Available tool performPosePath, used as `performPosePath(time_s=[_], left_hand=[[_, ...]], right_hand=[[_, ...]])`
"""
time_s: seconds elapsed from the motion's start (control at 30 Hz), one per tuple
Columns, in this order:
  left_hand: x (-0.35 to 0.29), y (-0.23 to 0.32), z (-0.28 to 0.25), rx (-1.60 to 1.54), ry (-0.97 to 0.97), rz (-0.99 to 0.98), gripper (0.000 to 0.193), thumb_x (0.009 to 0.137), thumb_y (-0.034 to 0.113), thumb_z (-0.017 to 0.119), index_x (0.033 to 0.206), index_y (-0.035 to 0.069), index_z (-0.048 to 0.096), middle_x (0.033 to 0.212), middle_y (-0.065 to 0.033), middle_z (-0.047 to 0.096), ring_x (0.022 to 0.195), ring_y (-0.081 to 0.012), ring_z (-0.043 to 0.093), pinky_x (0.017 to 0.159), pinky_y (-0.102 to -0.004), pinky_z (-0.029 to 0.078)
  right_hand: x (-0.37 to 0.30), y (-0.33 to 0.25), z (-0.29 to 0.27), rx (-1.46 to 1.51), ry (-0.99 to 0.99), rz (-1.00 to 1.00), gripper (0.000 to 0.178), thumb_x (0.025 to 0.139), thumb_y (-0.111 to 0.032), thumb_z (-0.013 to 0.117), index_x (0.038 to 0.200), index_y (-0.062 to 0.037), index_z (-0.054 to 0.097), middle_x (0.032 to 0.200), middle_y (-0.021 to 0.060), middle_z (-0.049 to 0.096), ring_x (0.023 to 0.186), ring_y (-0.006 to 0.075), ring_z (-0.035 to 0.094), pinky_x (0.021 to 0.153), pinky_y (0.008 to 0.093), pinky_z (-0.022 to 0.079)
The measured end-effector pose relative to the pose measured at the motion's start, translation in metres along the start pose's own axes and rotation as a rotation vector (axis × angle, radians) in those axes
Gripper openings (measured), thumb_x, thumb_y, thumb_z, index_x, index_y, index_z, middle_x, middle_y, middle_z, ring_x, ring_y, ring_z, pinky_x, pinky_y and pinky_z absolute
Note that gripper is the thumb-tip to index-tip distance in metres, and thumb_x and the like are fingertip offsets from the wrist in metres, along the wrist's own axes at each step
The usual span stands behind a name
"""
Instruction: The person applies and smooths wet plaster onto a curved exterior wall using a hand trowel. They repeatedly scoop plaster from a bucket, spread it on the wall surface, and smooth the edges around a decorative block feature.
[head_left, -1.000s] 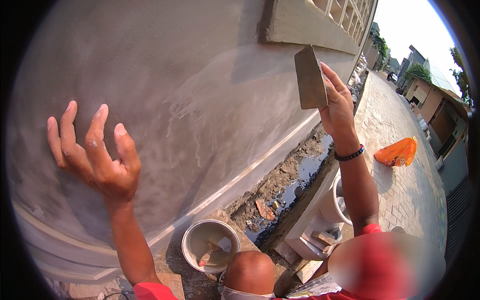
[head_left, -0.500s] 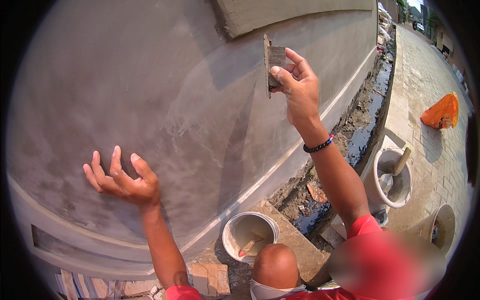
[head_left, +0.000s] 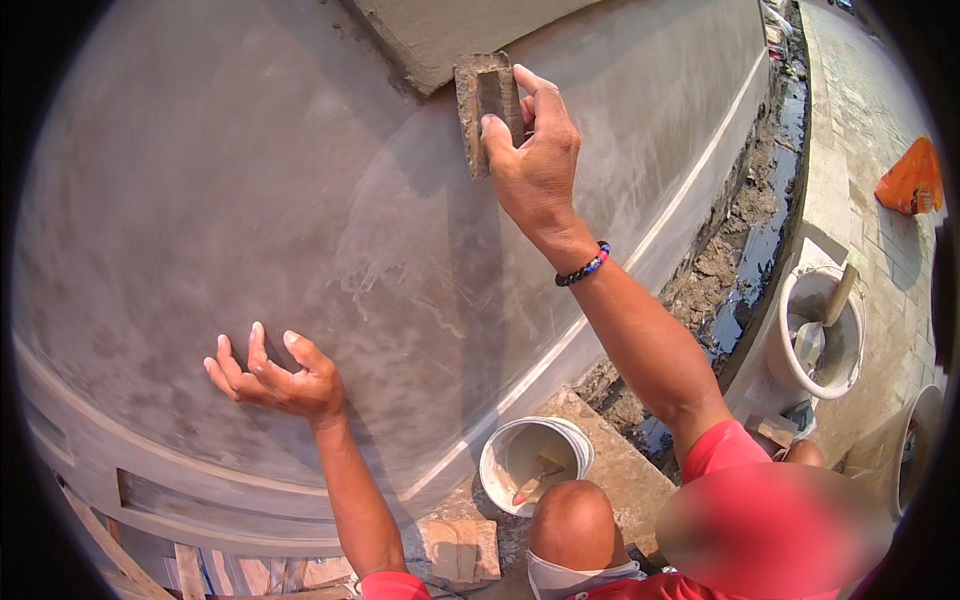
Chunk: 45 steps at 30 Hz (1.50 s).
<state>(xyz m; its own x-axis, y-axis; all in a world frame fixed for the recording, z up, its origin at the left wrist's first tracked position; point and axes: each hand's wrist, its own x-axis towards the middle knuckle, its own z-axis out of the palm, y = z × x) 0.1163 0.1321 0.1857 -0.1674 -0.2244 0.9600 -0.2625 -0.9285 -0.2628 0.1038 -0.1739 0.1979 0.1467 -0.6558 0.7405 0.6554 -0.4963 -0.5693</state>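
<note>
A grey plastered wall [head_left: 300, 200] fills the view. Against it, high up, the right hand [head_left: 535, 160] grips a plastering float [head_left: 487, 105]. The left hand [head_left: 275, 378] rests spread wide, empty, fingertips on the plaster. Below stands a white bucket [head_left: 500, 465].

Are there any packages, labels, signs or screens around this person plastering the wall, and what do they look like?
No labels, signs or screens show.
Crumpled orange bag: the only package-like thing, lying on the paved ground at the far right; orange, roughly triangular.
Round white plastic bucket: on the ground by the person's knee, plain, no label visible.
</note>
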Motion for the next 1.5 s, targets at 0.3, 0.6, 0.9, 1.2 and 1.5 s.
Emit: performPosePath(time_s=[0.3, 0.6, 0.9, 1.2, 1.5], left_hand=[[0.002, 0.000, -0.004, 0.038, -0.012, 0.021, 0.030, 0.085, 0.018, 0.060, 0.111, 0.003, 0.063, 0.135, -0.0119, 0.044, 0.133, -0.0414, 0.035, 0.104, -0.0558, 0.036], [0.000, -0.002, -0.004, 0.063, -0.014, 0.025, 0.031, 0.085, 0.019, 0.059, 0.111, 0.003, 0.063, 0.134, -0.0116, 0.044, 0.133, -0.0415, 0.035, 0.103, -0.0556, 0.036], [0.001, 0.000, -0.003, 0.032, -0.014, 0.026, 0.031, 0.085, 0.018, 0.059, 0.111, 0.002, 0.062, 0.135, -0.0124, 0.043, 0.133, -0.0427, 0.034, 0.104, -0.0574, 0.035], [-0.004, -0.004, -0.002, 0.023, -0.035, 0.022, 0.032, 0.085, 0.020, 0.057, 0.112, 0.003, 0.060, 0.136, -0.0171, 0.043, 0.135, -0.0450, 0.030, 0.105, -0.0593, 0.031], [0.000, 0.000, -0.004, 0.037, -0.025, 0.008, 0.032, 0.084, 0.018, 0.060, 0.111, 0.001, 0.063, 0.134, -0.0121, 0.043, 0.133, -0.0412, 0.034, 0.104, -0.0561, 0.035]], right_hand=[[-0.017, -0.018, -0.021, 0.355, -0.025, 0.201, 0.046, 0.083, -0.004, 0.062, 0.127, 0.0050, 0.052, 0.098, 0.0109, 0.060, 0.083, 0.0169, 0.062, 0.071, 0.0327, 0.056], [-0.001, -0.016, -0.018, 1.051, 0.006, 0.701, 0.042, 0.098, -0.007, 0.047, 0.137, 0.0010, 0.033, 0.122, 0.0156, 0.057, 0.104, 0.0254, 0.062, 0.085, 0.0408, 0.055], [-0.015, -0.055, 0.030, 1.185, 0.116, 0.745, 0.047, 0.096, -0.003, 0.048, 0.137, 0.0010, 0.025, 0.119, 0.0186, 0.056, 0.104, 0.0272, 0.062, 0.086, 0.0445, 0.057], [-0.042, -0.037, 0.002, 1.199, 0.082, 0.753, 0.045, 0.099, -0.010, 0.045, 0.141, -0.0026, 0.029, 0.126, 0.0148, 0.055, 0.111, 0.0247, 0.058, 0.089, 0.0405, 0.052], [-0.021, -0.040, 0.023, 1.223, 0.020, 0.757, 0.048, 0.097, -0.007, 0.051, 0.139, -0.0003, 0.030, 0.121, 0.0161, 0.058, 0.105, 0.0247, 0.062, 0.084, 0.0413, 0.056]])
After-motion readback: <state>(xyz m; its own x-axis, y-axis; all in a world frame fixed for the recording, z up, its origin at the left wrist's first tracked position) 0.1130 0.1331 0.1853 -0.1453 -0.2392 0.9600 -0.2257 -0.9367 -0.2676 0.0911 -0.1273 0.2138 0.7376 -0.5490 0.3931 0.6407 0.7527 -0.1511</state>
